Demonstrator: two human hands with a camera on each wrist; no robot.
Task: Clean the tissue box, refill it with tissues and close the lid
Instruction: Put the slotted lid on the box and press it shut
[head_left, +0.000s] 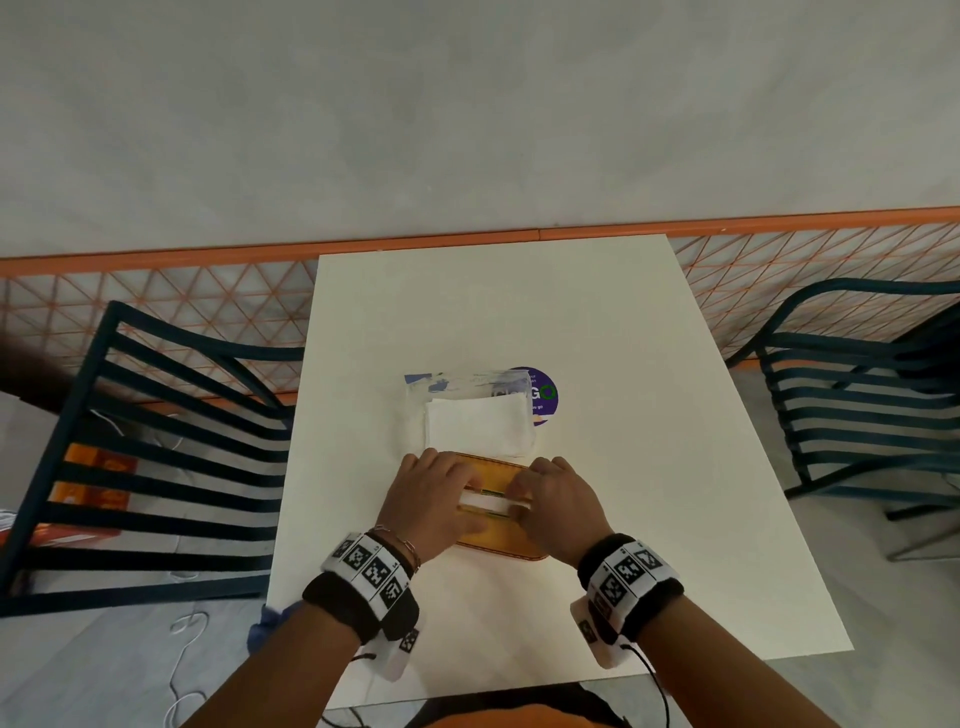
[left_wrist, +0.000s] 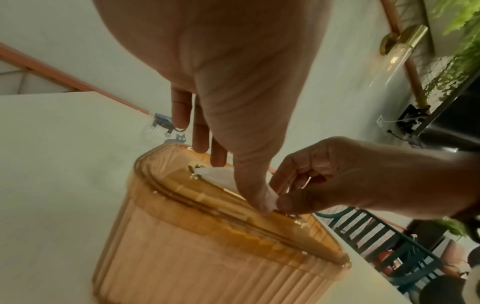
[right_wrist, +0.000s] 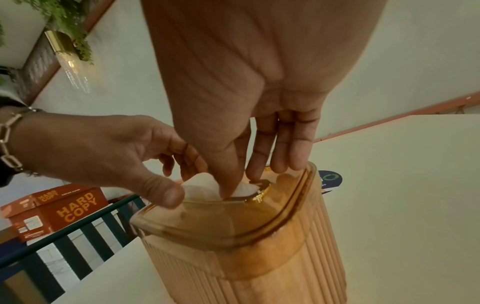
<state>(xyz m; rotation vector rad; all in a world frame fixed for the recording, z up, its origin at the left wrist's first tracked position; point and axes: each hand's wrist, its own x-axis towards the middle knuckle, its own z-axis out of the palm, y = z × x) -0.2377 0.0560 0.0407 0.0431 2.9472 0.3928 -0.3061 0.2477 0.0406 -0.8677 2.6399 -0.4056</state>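
with the lid (right_wrist: 233, 222) already seated on the amber tissue box (head_left: 501, 545) at the near middle of the table (head_left: 675, 519), left hand (head_left: 434, 499) and right hand (head_left: 558, 501) each pinch the tissue (head_left: 493, 502) at the slot, so draw it up gently and evenly to avoid tearing.

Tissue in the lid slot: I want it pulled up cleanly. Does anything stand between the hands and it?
Nothing visible: the left hand and the right hand already pinch the tissue at the lid slot.
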